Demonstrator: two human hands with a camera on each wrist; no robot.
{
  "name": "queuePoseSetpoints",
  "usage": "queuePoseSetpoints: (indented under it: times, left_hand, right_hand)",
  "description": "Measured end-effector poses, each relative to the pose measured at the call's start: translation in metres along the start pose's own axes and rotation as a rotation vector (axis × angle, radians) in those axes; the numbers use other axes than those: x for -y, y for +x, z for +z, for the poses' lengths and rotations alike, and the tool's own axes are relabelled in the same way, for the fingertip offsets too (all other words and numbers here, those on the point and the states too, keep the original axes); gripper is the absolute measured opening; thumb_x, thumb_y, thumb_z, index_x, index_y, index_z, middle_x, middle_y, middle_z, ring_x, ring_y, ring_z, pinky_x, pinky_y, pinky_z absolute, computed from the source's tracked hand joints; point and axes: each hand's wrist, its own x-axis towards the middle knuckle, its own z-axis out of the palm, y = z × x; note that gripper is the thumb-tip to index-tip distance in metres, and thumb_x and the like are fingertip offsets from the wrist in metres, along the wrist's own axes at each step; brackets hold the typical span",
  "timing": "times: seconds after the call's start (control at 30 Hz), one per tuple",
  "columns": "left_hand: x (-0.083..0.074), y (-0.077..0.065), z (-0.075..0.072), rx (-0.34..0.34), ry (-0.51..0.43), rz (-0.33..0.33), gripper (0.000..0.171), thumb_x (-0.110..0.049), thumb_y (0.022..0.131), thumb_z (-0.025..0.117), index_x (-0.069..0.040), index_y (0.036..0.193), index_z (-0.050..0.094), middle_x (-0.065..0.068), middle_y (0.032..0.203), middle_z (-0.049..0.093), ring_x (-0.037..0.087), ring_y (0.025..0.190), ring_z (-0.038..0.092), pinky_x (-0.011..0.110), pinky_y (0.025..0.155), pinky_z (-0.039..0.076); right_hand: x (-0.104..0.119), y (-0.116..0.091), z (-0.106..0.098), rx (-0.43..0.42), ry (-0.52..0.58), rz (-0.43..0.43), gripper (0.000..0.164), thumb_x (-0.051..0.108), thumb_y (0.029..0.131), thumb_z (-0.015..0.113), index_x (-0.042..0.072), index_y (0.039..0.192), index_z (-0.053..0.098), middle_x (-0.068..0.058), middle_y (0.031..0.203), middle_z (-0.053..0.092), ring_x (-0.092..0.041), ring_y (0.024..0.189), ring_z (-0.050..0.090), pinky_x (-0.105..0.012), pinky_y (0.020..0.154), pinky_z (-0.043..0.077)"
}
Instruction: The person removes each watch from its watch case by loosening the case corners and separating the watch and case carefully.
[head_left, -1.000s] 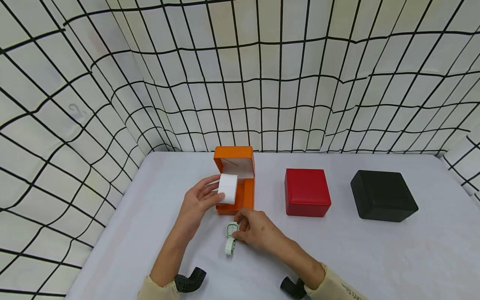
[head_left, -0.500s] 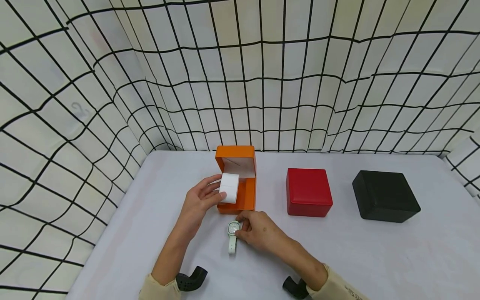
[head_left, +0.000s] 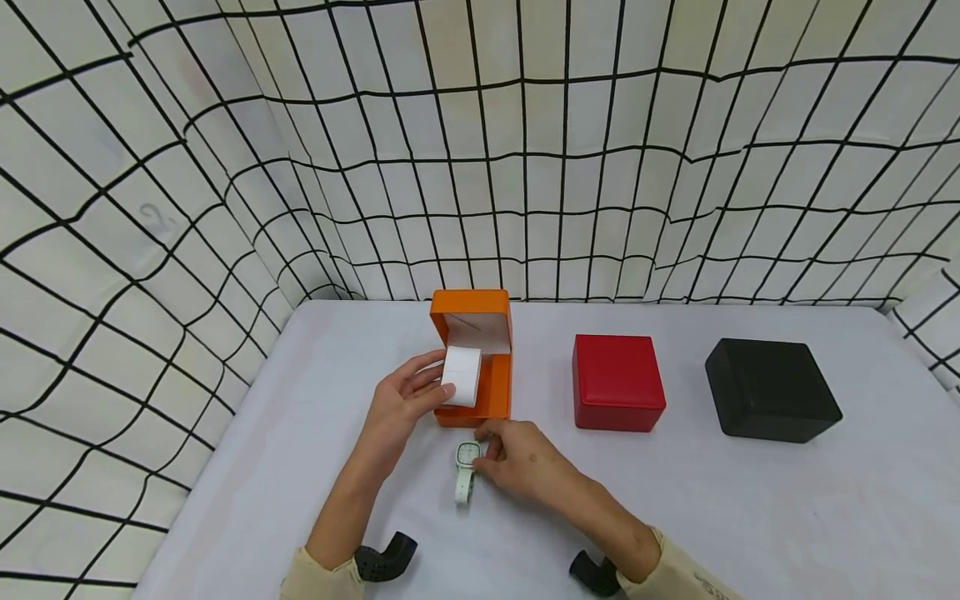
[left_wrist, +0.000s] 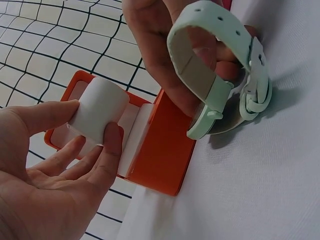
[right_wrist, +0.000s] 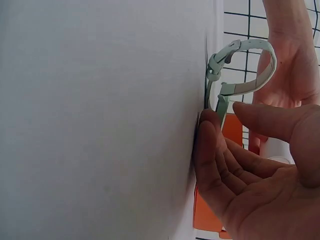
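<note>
Left grip point(head_left: 405, 400) pinches white cushion point(head_left: 462, 377), right grip point(head_left: 525, 462) watch point(head_left: 468, 454); faint "2" point(head_left: 156, 218) marks wall point(head_left: 168, 187).

My hands point(head_left: 405, 402) are bare. I wear beige sleeves point(head_left: 324, 577), the right one marked with small dark lettering point(head_left: 710, 583), and black wrist cameras point(head_left: 387, 560), the left one's housing bent.

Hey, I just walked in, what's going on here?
A person is handling a watch and its packaging. The left grip pinches a white roll at an open orange box. The right grip holds a pale green watch low at the white table; it isn't on the roll. A red box and black box sit closed nearby.
</note>
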Motion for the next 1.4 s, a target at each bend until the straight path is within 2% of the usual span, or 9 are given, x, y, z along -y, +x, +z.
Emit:
queuePoseSetpoints:
  times: [0.2,0.3,0.53,0.67,0.9,1.13,1.4]
  left_hand:
    - [0.0,0.0,0.002,-0.001,0.004,-0.004,0.055,-0.019,0.097,0.073,-0.018,0.149,0.054,0.01,0.152,0.059,0.028,0.136,0.058,0.021,0.102,0.054]
    - [0.0,0.0,0.002,-0.003,0.016,0.002,0.056,-0.019,0.097,0.073,-0.018,0.15,0.054,0.011,0.152,0.058,0.029,0.137,0.058,0.02,0.102,0.054]
    - [0.0,-0.001,0.004,-0.008,0.044,0.016,0.055,-0.018,0.098,0.073,-0.02,0.15,0.053,0.006,0.154,0.055,0.027,0.132,0.06,0.02,0.1,0.055]
    - [0.0,0.0,0.007,-0.001,0.044,0.014,0.054,-0.019,0.098,0.073,-0.022,0.149,0.054,0.0,0.155,0.053,0.024,0.13,0.062,0.025,0.103,0.055]
    - [0.002,0.001,0.011,-0.005,0.019,0.015,0.055,-0.016,0.098,0.072,-0.023,0.149,0.053,-0.002,0.154,0.052,0.022,0.129,0.063,0.021,0.098,0.056]
    - [0.002,-0.001,0.016,-0.033,0.061,0.037,0.057,-0.015,0.098,0.073,-0.022,0.151,0.052,0.002,0.156,0.052,0.025,0.13,0.063,0.017,0.095,0.055]
    - [0.004,-0.001,0.019,-0.079,0.138,0.09,0.057,-0.014,0.096,0.075,-0.019,0.15,0.056,0.01,0.144,0.063,0.024,0.13,0.06,0.022,0.102,0.056]
  right_hand:
    - [-0.002,0.001,-0.011,-0.06,-0.045,-0.028,0.017,0.009,0.095,0.071,0.005,0.112,0.073,0.002,0.08,0.064,-0.013,0.073,0.055,-0.02,0.063,0.048]
    - [-0.002,0.004,-0.017,-0.122,-0.036,-0.046,0.011,0.01,0.096,0.072,0.008,0.107,0.073,0.003,0.081,0.066,-0.013,0.075,0.057,-0.02,0.064,0.05]
    - [0.004,0.011,-0.027,-0.315,0.119,-0.086,0.01,0.013,0.098,0.072,0.012,0.107,0.072,0.001,0.092,0.071,-0.012,0.083,0.064,-0.02,0.074,0.057]
    - [0.006,0.015,-0.028,-0.377,0.158,-0.114,0.017,0.014,0.098,0.071,0.011,0.114,0.072,-0.001,0.102,0.072,-0.014,0.094,0.065,-0.024,0.082,0.058]
    - [0.007,0.019,-0.025,-0.39,0.204,-0.126,0.026,0.01,0.097,0.072,0.007,0.123,0.07,-0.004,0.11,0.071,-0.017,0.098,0.063,-0.023,0.083,0.057]
    - [0.006,0.02,-0.023,-0.397,0.24,-0.107,0.033,0.006,0.093,0.076,0.006,0.125,0.068,-0.009,0.114,0.072,-0.019,0.099,0.065,-0.03,0.086,0.062]
    - [0.004,0.021,-0.022,-0.4,0.264,-0.114,0.042,0.002,0.09,0.079,0.004,0.13,0.066,-0.011,0.115,0.072,-0.021,0.099,0.067,-0.031,0.087,0.063]
